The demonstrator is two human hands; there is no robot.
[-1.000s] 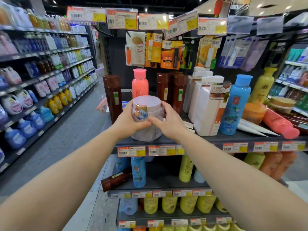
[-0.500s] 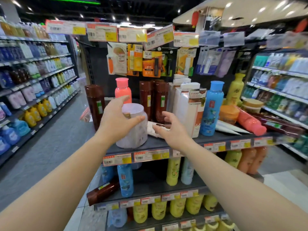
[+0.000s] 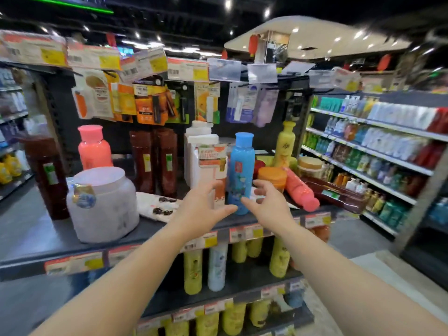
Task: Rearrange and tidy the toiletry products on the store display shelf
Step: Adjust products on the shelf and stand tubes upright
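Standing upright at the centre of the frame, near the front edge of the top shelf (image 3: 155, 229): one blue bottle (image 3: 240, 173) with a blue cap and a printed label too blurred to read. Left hand (image 3: 206, 209) just left of its lower half, right hand (image 3: 266, 204) just right of it; both spread wide, fingers apart, neither clearly touching the bottle, nothing held.

Just left of the bottle and partly behind the left hand: white carton (image 3: 206, 166) with an orange printed panel, text illegible. Behind it, further white packs, mostly hidden.

Lower left of the frame, well apart from the hands: frosted white jar (image 3: 101, 204), lid on, sticker on its front; contents not discernible.

Left and centre rear: pink bottle (image 3: 93, 149), upright; three dark brown bottles (image 3: 155, 158) with green labels, upright.

Between jar and left hand: flat white sachet (image 3: 157, 207) lying on the shelf.

Right of the blue bottle: orange-lidded tub (image 3: 272, 177); a second pink bottle (image 3: 300, 190) lying on its side; yellow bottle (image 3: 286, 144) upright behind; tan-lidded jar (image 3: 310, 166).

Lower centre: yellow and pale bottles (image 3: 194, 272) on the shelves below, tops hidden by the shelf edge. Price tags along the edges, blurred.
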